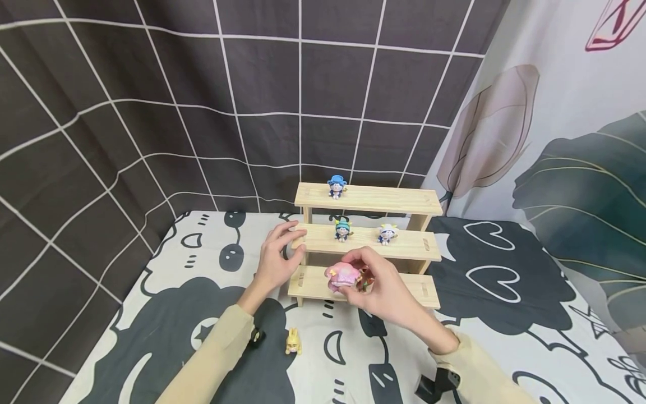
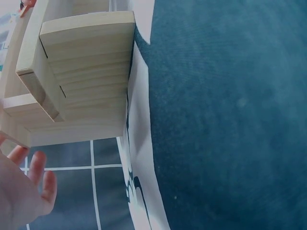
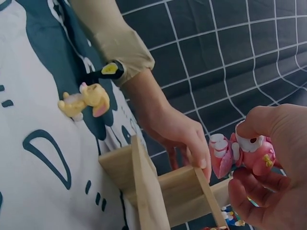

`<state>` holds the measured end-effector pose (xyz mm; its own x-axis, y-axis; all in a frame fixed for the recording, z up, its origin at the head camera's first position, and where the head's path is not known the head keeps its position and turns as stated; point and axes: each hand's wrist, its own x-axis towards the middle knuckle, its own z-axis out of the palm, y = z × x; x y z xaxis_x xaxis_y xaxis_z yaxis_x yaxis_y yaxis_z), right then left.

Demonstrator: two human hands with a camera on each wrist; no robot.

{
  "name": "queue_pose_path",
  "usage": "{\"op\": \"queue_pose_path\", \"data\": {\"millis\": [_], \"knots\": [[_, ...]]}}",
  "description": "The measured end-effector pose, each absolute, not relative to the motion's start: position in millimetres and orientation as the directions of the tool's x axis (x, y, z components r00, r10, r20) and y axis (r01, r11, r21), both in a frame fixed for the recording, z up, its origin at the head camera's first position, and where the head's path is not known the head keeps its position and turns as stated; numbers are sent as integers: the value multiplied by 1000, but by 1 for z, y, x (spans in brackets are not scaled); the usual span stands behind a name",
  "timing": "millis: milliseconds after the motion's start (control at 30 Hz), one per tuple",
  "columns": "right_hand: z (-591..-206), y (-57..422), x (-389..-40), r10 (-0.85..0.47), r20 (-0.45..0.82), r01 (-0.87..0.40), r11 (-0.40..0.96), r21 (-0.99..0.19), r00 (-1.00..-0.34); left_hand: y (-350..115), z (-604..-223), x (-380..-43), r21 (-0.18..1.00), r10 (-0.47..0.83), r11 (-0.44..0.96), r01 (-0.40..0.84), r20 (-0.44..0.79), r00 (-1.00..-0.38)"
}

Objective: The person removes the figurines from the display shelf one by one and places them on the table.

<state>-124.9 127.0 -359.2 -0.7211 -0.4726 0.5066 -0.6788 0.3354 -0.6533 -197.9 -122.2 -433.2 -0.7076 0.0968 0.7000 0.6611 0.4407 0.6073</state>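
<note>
Near, left and right: beige sleeves (image 1: 217, 348), with a black device (image 1: 438, 384) at each wrist. Beneath: black-and-white patterned cover (image 1: 313, 370). On the cover, left of centre, between the two forearms: yellow rabbit figurine (image 1: 292, 341), well apart from both hands.

Farther in, right of centre: right hand (image 1: 381, 286), pinching a pink figurine (image 1: 342, 276) between thumb and fingers. Yellow bow visible on the pink head. Position of pink figurine: held up in the air near the lowest board (image 1: 315, 283) of a three-step wooden shelf (image 1: 429, 289); apart from the wood in the right wrist view.

Just beside the right fingers: reddish-brown item (image 1: 367, 276), largely hidden by the hand; perhaps another figurine, on the lowest board.

At the shelf's left end: left hand (image 1: 275, 255), fingers spread and lightly bent, thumb apart, fingertips touching the end of the middle board (image 1: 320, 241).

On the middle board: green-hatted figurine (image 1: 342, 230) left of centre; white-hatted figurine (image 1: 386, 234) to its right, well apart.

Farther and higher: top board (image 1: 383, 197), with blue-hatted figurine (image 1: 336, 186) on its left part.

Far, behind the shelf and along the left: dark curtain (image 1: 267, 140) with white grid lines. Far right: pale leaf-print curtain (image 1: 555, 33).
</note>
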Motion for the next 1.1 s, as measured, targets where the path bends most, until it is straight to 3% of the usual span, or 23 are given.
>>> {"op": "queue_pose_path", "data": {"millis": [1100], "knots": [[-401, 114, -96, -517, 455, -643, 268, -718, -725, -123, -431, -197, 619, 96, 444, 648, 686, -721]]}}
